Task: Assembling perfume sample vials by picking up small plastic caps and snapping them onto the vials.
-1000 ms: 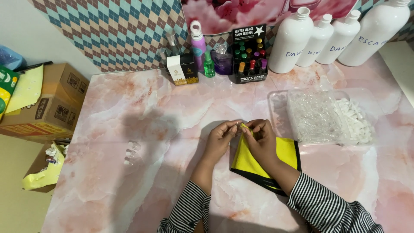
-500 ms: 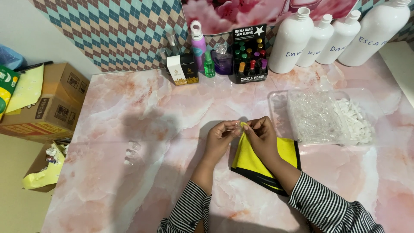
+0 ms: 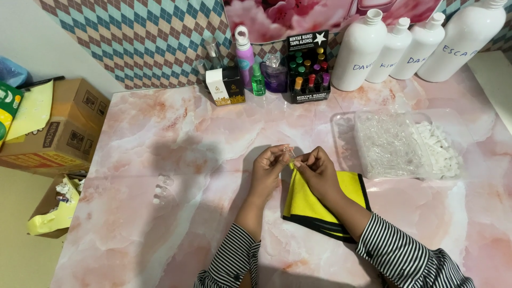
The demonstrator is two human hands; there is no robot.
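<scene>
- The left hand (image 3: 270, 166) and the right hand (image 3: 318, 169) meet just below the middle of the frame, over the pink marbled bench (image 3: 176, 138).
- Both hands pinch a tiny clear vial (image 3: 289, 154) between their fingertips; it is too small to make out in detail.
- The left hand grips it from the left with curled fingers, and the right hand closes on it from the right with thumb and forefinger.
- Beneath the right hand and forearm lies a yellow cloth (image 3: 312, 205) with a dark edge, flat on the bench.
- To the right of the hands, in the right half of the frame, sits a clear plastic tray (image 3: 346, 128) filled with small clear vials and white caps (image 3: 440, 149).
- Along the top edge stand four large white bottles (image 3: 362, 53), a black display box of small coloured bottles (image 3: 309, 69), a pink spray can (image 3: 245, 56), a small green bottle (image 3: 258, 82) and a black-and-gold box (image 3: 225, 88).
- At the left of the frame, off the bench, are cardboard boxes (image 3: 64, 133).
- Both sleeves are black-and-white striped.
</scene>
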